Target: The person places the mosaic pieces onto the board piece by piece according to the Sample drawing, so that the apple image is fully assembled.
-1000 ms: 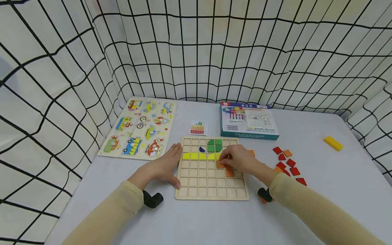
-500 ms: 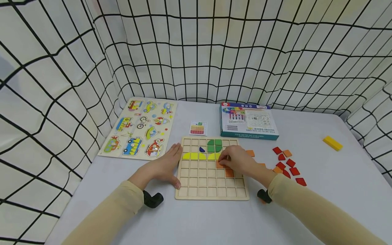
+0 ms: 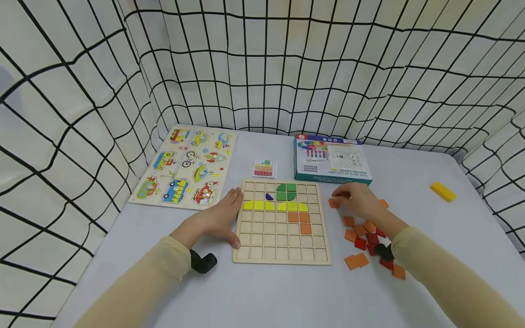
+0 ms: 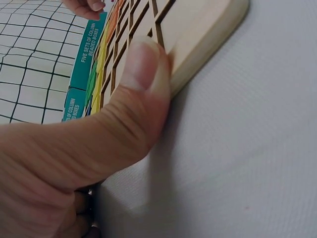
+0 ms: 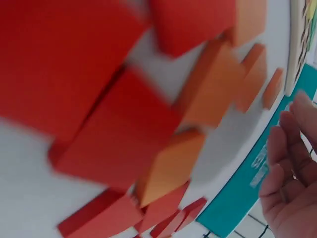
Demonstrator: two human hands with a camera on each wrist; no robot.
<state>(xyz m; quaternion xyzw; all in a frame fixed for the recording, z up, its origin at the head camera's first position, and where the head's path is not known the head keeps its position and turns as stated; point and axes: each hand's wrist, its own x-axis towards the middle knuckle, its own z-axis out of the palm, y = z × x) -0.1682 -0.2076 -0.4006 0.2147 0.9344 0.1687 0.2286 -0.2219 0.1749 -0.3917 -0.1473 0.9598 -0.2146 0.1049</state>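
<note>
A wooden grid board (image 3: 262, 253) lies on the table with green, yellow, dark blue and orange pieces in some of its cells. My left hand (image 3: 215, 221) is at the board's left side, fingers extended along the edge. In the left wrist view its thumb (image 4: 141, 74) rests on the rim. Right of the board, my right hand (image 3: 357, 200) reaches over the table, fingers loosely bent. Its fingertips are right by an orange square tile (image 3: 334, 203). In the right wrist view the fingers (image 5: 290, 144) show nothing between them.
Loose red tiles (image 3: 360, 243) and orange tiles (image 3: 352, 262) lie under and beside the right forearm. Behind the board are a small pattern card (image 3: 264, 168) and a boxed set (image 3: 332, 159). A vehicle puzzle (image 3: 180, 168) lies left, a yellow block (image 3: 443, 192) far right. Black netting surrounds the table.
My right hand has left the board's orange tiles and moved right to a loose orange tile. Three orange tiles now show uncovered on the board. My left hand stays at the edge.
</note>
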